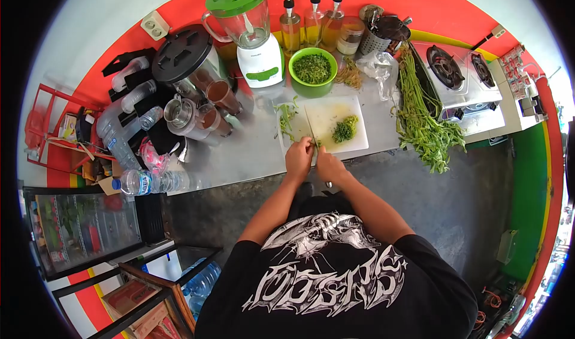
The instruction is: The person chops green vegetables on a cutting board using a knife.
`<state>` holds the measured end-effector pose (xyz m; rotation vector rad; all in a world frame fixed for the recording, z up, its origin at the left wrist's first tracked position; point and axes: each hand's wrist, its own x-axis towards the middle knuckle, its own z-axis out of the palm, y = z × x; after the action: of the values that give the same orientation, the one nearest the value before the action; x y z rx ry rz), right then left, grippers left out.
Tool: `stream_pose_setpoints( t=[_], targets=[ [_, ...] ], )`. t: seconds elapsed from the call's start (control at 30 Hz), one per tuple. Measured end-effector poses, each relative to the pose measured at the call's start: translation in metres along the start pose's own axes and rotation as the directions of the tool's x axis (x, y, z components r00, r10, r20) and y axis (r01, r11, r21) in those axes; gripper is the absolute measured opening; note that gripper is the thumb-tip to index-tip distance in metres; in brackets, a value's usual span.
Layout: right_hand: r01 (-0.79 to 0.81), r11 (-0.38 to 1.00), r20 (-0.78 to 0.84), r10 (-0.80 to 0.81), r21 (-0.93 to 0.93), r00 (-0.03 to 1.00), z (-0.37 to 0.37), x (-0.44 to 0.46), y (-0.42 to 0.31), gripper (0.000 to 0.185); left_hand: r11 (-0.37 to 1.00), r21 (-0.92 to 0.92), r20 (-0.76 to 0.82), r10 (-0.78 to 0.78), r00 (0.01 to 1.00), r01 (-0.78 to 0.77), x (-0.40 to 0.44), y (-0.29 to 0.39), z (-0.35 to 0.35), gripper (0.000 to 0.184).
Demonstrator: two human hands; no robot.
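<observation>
My right hand (330, 166) is closed round the handle of a knife, whose thin blade (310, 123) points away from me over the white cutting board (359, 108). Just left of the blade, my left hand (299, 158) has its fingers curled at the board's near edge, pinching leafy greens mostly hidden under them. A few cut bits (318, 143) lie by the fingertips. On the board's right half sits a pile of chopped greens (345, 130). Loose green sprigs (287, 117) lie on its left side.
Behind the board stand a green bowl of chopped greens (311, 69), a blender (261, 63) and pump bottles (290, 30). A large bunch of leafy stems (419, 99) hangs over the counter edge beside the gas stove (464, 78). Cups and a water bottle (144, 182) are at left.
</observation>
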<state>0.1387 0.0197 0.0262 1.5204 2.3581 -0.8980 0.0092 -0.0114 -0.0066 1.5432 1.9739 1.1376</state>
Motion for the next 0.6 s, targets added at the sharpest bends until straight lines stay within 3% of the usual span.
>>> stream_pose_setpoints(
  t=[0.17, 0.27, 0.4, 0.43, 0.5, 0.6],
  targets=[
    [0.023, 0.996, -0.129, -0.011, 0.092, 0.992, -0.014, 0.0, -0.001, 0.035, 0.99, -0.135, -0.063, 0.042, 0.997, -0.05, -0.004, -0.005, -0.011, 0.028],
    [0.039, 0.997, -0.079, -0.034, 0.061, 0.996, -0.004, -0.01, -0.004, 0.038, 0.991, -0.114, -0.143, -0.084, 0.986, 0.068, -0.005, -0.01, -0.02, 0.027],
    [0.118, 0.993, -0.049, -0.118, -0.009, 0.992, 0.013, -0.015, 0.006, 0.041, 0.999, 0.044, -0.259, -0.006, 0.966, 0.018, -0.006, -0.016, -0.033, 0.024],
    [0.1, 0.995, -0.039, -0.1, 0.004, 0.994, 0.014, -0.015, 0.012, 0.042, 0.999, 0.043, -0.271, -0.012, 0.963, 0.025, -0.006, -0.017, -0.037, 0.024],
    [0.096, 0.995, -0.023, -0.096, 0.008, 0.995, 0.011, -0.016, 0.021, 0.044, 0.986, -0.013, -0.208, -0.166, 0.964, 0.167, -0.007, -0.021, -0.043, 0.027],
    [-0.05, 0.995, -0.008, 0.051, 0.084, 0.999, -0.004, -0.016, 0.031, 0.045, 0.982, 0.02, -0.209, -0.179, 0.961, 0.188, -0.006, -0.027, -0.049, 0.027]
  ],
)
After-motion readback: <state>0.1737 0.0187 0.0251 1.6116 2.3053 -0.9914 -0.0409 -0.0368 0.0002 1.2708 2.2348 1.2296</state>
